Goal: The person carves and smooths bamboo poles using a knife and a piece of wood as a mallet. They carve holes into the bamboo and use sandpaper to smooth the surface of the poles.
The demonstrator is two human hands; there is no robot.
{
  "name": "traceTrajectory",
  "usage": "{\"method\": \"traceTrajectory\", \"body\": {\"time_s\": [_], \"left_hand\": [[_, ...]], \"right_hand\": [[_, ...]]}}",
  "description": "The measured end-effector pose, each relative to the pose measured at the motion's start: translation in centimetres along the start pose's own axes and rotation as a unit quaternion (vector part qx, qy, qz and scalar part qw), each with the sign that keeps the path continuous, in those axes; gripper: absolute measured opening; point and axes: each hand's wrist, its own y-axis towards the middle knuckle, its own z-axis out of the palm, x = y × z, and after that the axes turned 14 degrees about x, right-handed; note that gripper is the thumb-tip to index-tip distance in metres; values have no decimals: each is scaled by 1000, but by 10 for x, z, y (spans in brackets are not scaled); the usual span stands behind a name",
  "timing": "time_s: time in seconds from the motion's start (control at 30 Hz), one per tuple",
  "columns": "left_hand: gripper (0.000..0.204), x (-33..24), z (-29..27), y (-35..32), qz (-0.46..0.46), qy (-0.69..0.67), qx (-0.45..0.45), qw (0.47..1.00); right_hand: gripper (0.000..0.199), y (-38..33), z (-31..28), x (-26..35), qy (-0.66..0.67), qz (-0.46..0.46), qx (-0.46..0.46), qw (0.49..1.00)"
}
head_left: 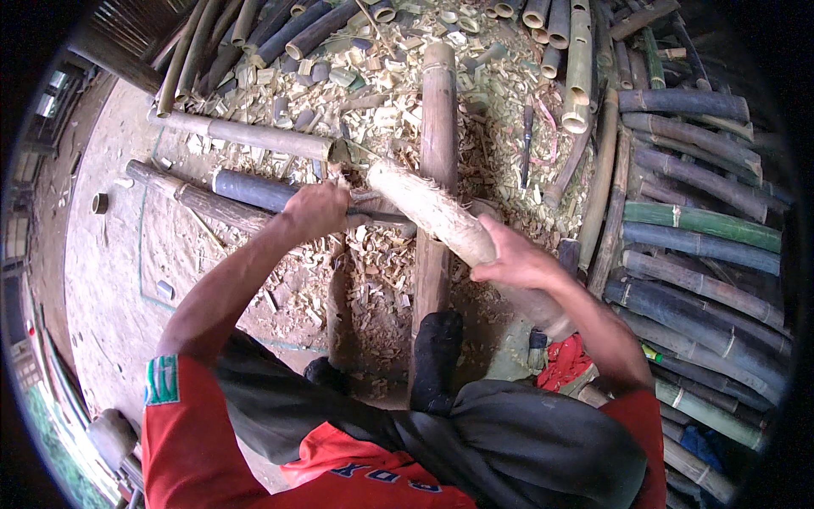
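Observation:
My left hand [318, 212] is closed round the grip of a knife, whose dark narrow blade [386, 218] points right; the grip itself is hidden in my fist. My right hand [513, 254] grips a thick pale bamboo piece [424, 204] from its right side. The piece slants from upper left to lower right, and its upper face is shaved, with rough fibres standing up. It lies across a long bamboo pole [438, 110] that runs away from me on the ground. The blade sits just below and left of the piece; whether they touch I cannot tell.
My dark-covered foot [437, 356] rests by the pole's near end. Wood shavings [373, 297] litter the ground. Several cut bamboo lengths [687, 220] are stacked at right, others [254, 140] lie left and far. A long thin dark tool [527, 144] and a red cloth [564, 363] lie at right.

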Motion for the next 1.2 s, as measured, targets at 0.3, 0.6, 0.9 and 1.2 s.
{"method": "traceTrajectory", "body": {"time_s": [0.3,0.6,0.9,1.2], "left_hand": [[66,-36,34,-8,69,-34,-35,996],[76,-47,3,17,2,-19,-43,999],[82,-42,-8,21,2,-63,-18,998],[32,-32,60,-13,160,48,-266,949]], "right_hand": [[108,-50,-1,-21,229,-30,-156,961],[101,-91,62,-62,116,-25,-254,960],[88,-97,89,-77,114,-54,-339,932],[109,-96,76,-97,201,14,-190,961]]}}
